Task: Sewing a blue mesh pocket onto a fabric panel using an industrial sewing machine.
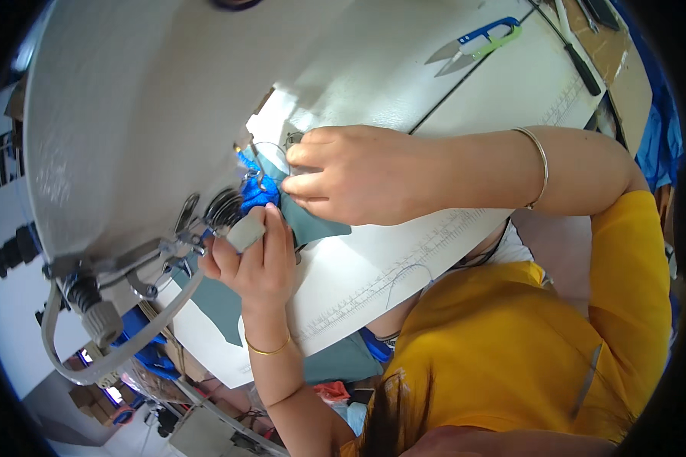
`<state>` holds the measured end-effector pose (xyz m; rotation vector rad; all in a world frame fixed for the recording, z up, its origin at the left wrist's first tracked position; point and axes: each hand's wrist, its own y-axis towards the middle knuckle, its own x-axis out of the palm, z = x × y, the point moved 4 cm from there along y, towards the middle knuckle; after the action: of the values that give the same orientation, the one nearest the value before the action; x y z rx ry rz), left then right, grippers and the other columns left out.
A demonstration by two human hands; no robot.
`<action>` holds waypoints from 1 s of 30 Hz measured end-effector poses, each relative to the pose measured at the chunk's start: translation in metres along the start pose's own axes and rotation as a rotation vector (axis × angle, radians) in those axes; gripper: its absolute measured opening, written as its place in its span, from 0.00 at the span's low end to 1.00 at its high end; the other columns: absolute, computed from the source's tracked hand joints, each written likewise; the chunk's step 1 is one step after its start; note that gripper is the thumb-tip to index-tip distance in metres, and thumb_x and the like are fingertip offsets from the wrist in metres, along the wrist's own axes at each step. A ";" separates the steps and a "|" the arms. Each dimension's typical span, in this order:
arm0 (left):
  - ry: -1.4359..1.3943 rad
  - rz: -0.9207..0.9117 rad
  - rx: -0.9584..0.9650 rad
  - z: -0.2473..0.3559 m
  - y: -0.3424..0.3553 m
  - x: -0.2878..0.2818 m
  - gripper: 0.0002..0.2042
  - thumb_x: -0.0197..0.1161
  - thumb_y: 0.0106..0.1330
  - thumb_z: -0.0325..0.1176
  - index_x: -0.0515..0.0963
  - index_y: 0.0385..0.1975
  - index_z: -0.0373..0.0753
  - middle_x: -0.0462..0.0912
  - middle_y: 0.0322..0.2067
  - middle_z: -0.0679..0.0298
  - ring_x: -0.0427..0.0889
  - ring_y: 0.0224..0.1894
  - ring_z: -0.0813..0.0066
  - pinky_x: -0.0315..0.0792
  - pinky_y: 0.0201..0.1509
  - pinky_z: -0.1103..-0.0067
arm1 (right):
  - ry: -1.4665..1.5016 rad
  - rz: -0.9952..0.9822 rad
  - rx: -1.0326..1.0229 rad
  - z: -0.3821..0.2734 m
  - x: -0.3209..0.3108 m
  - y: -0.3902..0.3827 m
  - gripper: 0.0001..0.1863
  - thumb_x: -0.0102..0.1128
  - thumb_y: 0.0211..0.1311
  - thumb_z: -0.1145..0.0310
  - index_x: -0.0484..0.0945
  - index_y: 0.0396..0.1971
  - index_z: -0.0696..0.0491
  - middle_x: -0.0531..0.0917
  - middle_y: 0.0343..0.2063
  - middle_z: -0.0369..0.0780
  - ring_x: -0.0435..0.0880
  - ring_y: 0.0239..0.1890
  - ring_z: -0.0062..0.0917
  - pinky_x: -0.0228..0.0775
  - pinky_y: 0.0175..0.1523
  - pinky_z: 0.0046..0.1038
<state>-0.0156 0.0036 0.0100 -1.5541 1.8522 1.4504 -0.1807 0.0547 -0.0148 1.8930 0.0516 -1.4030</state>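
A white sewing machine [122,99] fills the upper left, with blue material [260,196] around its needle area. Grey-green fabric [316,227] lies beneath that on the white work surface. My right hand [362,174] rests on this fabric just right of the needle area, fingers curled and pressed onto it, their tips partly hidden. Below the needle area, my left hand [255,263] has its fingers bent beside a small pale piece [245,232]; exactly what they grip is hidden.
Blue-and-green snips [487,38] and a black-handled tool [583,72] lie at the upper right. A printed scale runs along the white table's front edge [362,305]. More grey-green fabric [217,308] lies at left. Blue cloth [655,145] hangs at far right.
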 end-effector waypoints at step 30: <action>-0.395 -0.066 -0.273 -0.011 -0.011 0.003 0.07 0.67 0.55 0.25 0.85 0.33 0.38 0.87 0.41 0.69 0.78 0.44 0.62 0.63 0.59 0.60 | 0.140 0.002 0.067 -0.002 -0.005 0.010 0.17 0.69 0.51 0.63 0.82 0.38 0.58 0.79 0.43 0.34 0.76 0.47 0.26 0.70 0.54 0.30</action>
<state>-0.0037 -0.0060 0.0074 -1.3009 1.4107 1.8795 -0.1764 0.0511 -0.0051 2.0441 0.0716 -1.2826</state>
